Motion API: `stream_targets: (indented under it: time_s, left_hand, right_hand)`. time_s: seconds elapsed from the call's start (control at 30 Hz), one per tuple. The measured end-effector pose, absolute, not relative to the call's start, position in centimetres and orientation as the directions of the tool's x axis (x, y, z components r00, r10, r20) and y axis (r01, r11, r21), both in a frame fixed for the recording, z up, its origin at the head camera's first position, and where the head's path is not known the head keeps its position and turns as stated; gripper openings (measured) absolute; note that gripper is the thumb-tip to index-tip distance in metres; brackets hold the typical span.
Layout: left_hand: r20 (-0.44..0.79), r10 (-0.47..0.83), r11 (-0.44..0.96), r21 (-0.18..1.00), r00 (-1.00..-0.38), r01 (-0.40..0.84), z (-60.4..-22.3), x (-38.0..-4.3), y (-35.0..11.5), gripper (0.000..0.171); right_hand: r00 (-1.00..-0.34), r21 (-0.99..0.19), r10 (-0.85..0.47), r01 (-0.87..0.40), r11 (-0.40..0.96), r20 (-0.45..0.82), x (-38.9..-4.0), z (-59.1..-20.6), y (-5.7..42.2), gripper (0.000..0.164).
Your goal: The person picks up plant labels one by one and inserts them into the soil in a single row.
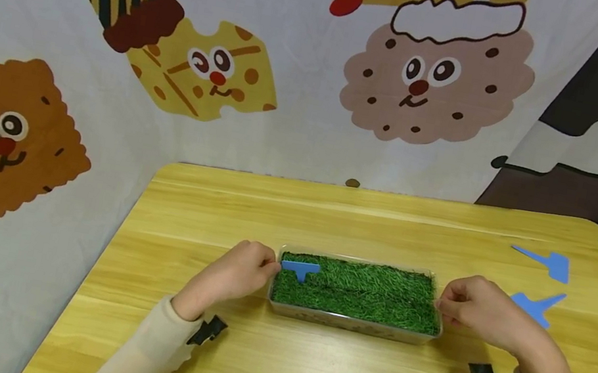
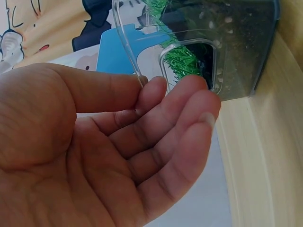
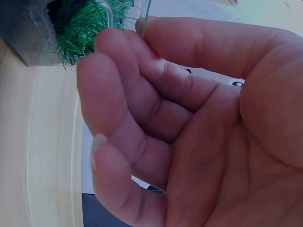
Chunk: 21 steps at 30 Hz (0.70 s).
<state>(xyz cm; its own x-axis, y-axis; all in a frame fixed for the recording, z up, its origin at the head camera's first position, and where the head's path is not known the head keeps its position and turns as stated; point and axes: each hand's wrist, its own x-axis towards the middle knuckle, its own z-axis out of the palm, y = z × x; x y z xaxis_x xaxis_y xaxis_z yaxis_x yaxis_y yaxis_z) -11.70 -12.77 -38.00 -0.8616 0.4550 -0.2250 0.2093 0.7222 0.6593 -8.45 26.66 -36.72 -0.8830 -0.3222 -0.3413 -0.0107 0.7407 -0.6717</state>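
Note:
A clear plastic box (image 1: 405,335) stands on the table, filled with green artificial grass (image 1: 370,292). At its left end, my left hand (image 1: 238,272) pinches the rim between thumb and index finger. My right hand (image 1: 483,312) pinches the rim at the opposite end the same way. In both wrist views the wall of the box has a cut-out, with grass showing through. A blue T-shaped plant label (image 1: 301,269) is in the grass near the left end. Its lower stem is hidden in the head view; part of the label (image 2: 113,52) shows behind the left thumb.
Two more blue plant labels lie on the right of the wooden table (image 1: 210,211): one label (image 1: 558,265) farther back, the other label (image 1: 536,308) partly behind my right hand. A cloth (image 1: 293,152) printed with cartoon biscuits and cheese hangs behind the table.

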Motion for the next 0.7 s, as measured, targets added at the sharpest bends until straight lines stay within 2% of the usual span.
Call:
stream_targets:
  time_s: [0.43, 0.7]
  left_hand:
    - [-0.239, 0.447, 0.727, 0.658, -0.862, 0.194, -37.9, -11.9, -12.6, 0.039]
    - [-0.244, 0.444, 0.722, 0.667, -0.862, 0.184, -38.0, -11.8, -12.7, 0.041]
  right_hand:
    - [-0.911, -0.6, -0.301, -0.077, 0.796, -0.281, -8.2, -36.3, 26.8, 0.024]
    - [-0.977, -0.577, -0.212, -0.155, 0.802, -0.032, -7.9, -35.5, 26.7, 0.026]
